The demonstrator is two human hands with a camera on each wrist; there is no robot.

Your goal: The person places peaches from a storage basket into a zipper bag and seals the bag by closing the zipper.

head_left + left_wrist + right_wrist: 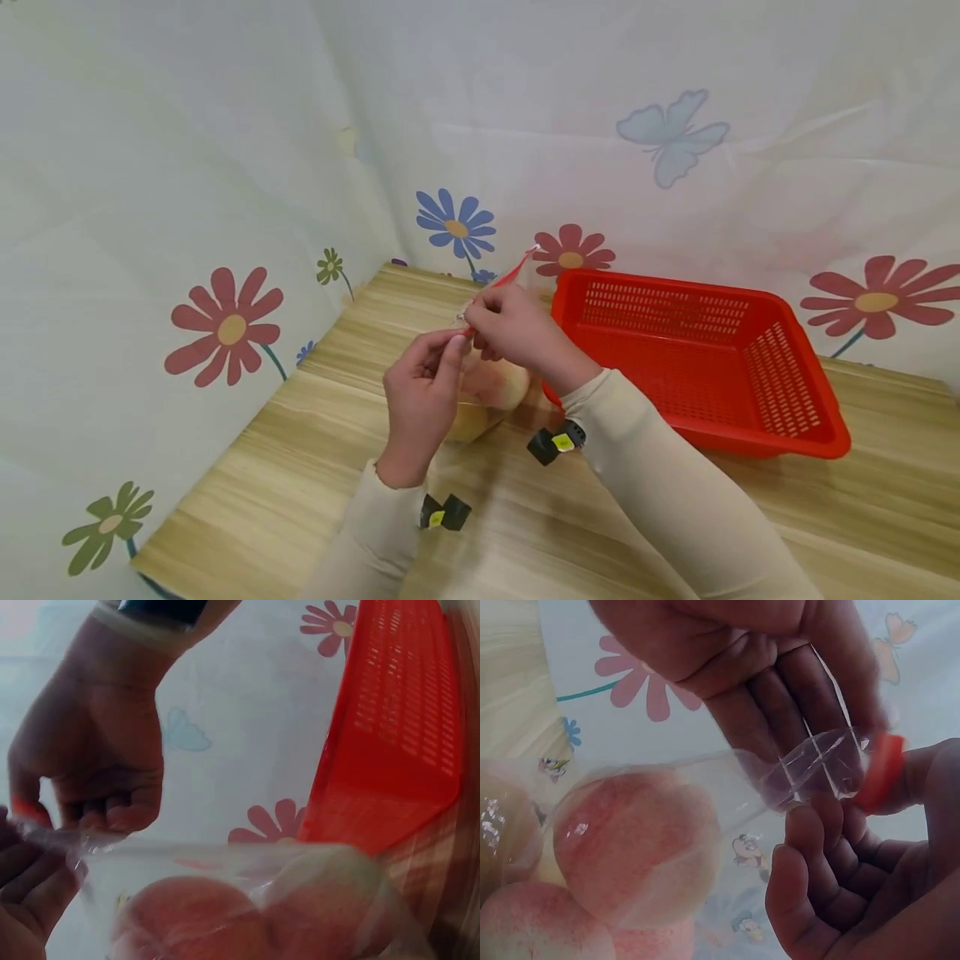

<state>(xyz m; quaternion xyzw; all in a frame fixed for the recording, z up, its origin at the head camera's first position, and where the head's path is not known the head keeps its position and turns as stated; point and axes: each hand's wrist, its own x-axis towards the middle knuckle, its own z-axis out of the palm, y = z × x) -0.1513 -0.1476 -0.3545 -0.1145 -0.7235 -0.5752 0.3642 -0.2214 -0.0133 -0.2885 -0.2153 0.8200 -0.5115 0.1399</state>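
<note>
A clear plastic bag (739, 776) holds several red-and-yellow peaches (641, 847) and hangs low over the table. Its neck is twisted narrow between the two hands. A red strip (885, 772) lies around the neck, and its free end, with a whitish tip, sticks out up and to the right in the head view. My left hand (423, 392) pinches the bag's neck beside the strip with thumb and forefinger. Close against it, my right hand (517, 329) pinches the red strip. Fingers partly hide the exact contact. Some peaches are covered by the hands in the head view.
A red perforated plastic basket (652, 367) stands on the wood-grain table (300, 475), right of the bag. White cloth walls (525, 100) printed with flowers and a butterfly rise behind and to the left.
</note>
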